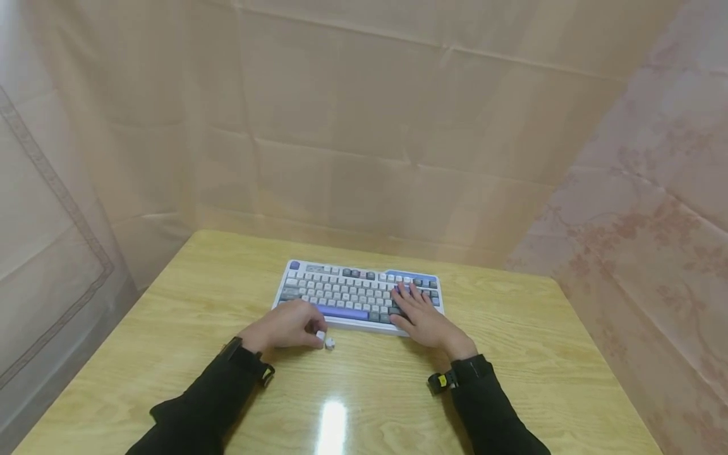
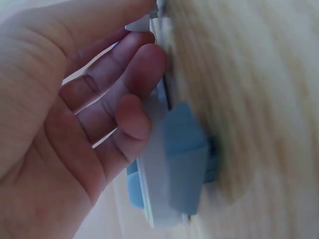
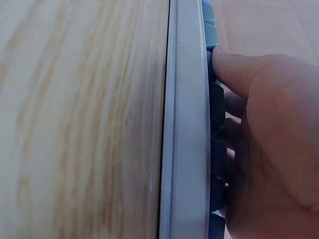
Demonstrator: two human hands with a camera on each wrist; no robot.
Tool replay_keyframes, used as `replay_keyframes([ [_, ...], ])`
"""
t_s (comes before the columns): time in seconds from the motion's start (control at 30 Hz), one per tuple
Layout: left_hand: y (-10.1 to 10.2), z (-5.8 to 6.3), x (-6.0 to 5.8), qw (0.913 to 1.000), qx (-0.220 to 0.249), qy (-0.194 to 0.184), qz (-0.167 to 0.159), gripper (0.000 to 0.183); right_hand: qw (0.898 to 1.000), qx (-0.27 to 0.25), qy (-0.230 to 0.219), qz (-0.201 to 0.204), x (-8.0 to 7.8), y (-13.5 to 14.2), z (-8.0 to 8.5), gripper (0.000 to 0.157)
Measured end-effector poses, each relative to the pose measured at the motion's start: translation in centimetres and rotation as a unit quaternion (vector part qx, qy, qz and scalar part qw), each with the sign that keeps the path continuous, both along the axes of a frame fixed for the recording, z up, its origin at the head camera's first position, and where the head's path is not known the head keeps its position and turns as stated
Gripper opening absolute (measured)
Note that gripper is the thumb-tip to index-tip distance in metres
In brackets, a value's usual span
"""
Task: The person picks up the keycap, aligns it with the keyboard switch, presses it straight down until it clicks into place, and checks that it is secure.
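Observation:
A keyboard [image 1: 347, 294] with white and grey keys and a purple space bar [image 1: 341, 312] lies on the table. At its front left edge, my left hand [image 1: 291, 325] pinches a small white keycap [image 1: 320, 335] between thumb and fingers, its other fingers curled in the left wrist view. Beside that hand another white keycap [image 1: 330, 344] lies loose on the wood. A grey-blue keycap [image 2: 184, 159] stands by the keyboard's edge in the left wrist view, hidden in the head view. My right hand [image 1: 423, 319] rests with spread fingers on the keyboard's right-hand keys.
The light wooden table [image 1: 512, 366] extends around the keyboard, with a bright reflection near the front. A beige cloth [image 1: 364, 139] hangs behind it, and a floral cloth [image 1: 643, 253] hangs on the right.

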State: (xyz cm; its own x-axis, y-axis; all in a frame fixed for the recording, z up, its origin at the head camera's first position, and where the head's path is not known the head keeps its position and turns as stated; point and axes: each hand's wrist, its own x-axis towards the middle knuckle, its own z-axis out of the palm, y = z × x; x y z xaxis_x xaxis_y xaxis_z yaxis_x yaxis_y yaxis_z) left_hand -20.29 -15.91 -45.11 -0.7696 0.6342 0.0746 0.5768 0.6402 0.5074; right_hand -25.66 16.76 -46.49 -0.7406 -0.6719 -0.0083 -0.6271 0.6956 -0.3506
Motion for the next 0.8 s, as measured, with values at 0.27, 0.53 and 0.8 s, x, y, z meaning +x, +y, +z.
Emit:
replay_keyframes([
  [0.27,-1.9,1.8,-2.2,0.9975,0.037,-0.008,0.059,0.020,1.000,-0.008,0.008,0.001,-0.4,-0.1,-0.2,0.064],
  [0.53,-4.2,4.3,-6.0,0.9911,0.062,-0.018,0.117,0.025,1.000,-0.011,0.006,0.005,-1.1,-1.2,-0.2,0.064],
  [0.8,-4.4,4.0,-9.0,0.9836,0.058,-0.011,0.170,0.028,1.000,-0.012,0.007,0.003,-1.3,-1.4,0.0,0.064],
])
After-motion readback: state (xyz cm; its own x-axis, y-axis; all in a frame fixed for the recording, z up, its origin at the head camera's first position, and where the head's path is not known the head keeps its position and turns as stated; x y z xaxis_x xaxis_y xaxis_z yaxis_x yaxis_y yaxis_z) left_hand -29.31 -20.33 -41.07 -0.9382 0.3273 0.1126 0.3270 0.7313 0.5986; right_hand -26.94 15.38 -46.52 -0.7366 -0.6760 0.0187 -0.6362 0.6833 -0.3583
